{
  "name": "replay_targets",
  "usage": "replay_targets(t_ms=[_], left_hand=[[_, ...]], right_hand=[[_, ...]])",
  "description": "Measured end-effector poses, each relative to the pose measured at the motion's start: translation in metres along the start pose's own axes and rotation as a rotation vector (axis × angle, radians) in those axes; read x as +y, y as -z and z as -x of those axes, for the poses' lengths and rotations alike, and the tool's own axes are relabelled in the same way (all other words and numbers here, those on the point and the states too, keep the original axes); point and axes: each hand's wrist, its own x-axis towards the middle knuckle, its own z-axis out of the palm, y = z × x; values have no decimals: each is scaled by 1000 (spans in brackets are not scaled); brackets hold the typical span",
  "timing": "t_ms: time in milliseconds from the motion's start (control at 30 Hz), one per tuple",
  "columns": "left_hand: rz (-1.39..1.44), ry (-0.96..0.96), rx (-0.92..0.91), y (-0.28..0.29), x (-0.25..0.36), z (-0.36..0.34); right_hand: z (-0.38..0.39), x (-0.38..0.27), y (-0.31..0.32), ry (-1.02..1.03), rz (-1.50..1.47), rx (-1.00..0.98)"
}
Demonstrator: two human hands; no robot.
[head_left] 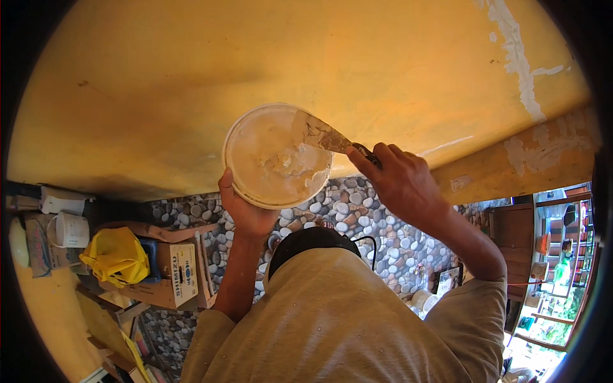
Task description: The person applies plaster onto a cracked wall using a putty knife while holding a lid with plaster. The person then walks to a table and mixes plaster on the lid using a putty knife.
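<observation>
My left hand (251, 212) grips the lower left rim of a round whitish plastic lid (254, 142), its thumb over the edge. Pale filler paste (288, 161) lies in a rough lump on the lid. In my right hand (403, 182) is a putty knife (327, 138) with a dark handle. Its wide, paste-smeared blade rests over the lid's right side, and whether it presses on the surface is hard to tell. Right in front of both hands rises a yellow-orange wall (191, 70), with white filler streaks (518, 54) at the upper right.
To the left stand a cardboard box (185, 274), a yellow plastic bag (118, 255) and a white bucket (69, 230). The floor (377, 223) has a pebble pattern. On the right are a white container (424, 300) and a bright barred window (568, 281).
</observation>
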Motion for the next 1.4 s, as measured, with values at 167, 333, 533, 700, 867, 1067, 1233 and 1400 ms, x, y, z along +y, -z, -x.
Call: replay_targets(t_ms=[167, 333, 533, 700, 867, 1067, 1233, 1400], left_hand=[[-37, 9, 4, -10, -2, 0], [-38, -7, -7, -6, 0, -1], [-41, -24, -3, -7, -1, -1], [-53, -6, 1, -6, -4, 1], [4, 6, -18, -2, -5, 3], [-32, 2, -3, 1, -6, 5], [-66, -28, 25, 4, -6, 5], [-64, 24, 61, -4, -17, -2]], right_hand=[[-2, 7, 0, -165, -328, 44], [2, 12, 24, -199, -458, 102], [13, 5, 11, -167, -372, -11], [9, -1, 1, -168, -284, -6], [8, 1, 26, -308, -742, -11], [15, 3, 19, -432, -839, -166], [16, 13, 7, -656, -1473, -260], [39, 17, 2, -714, -1672, -163]])
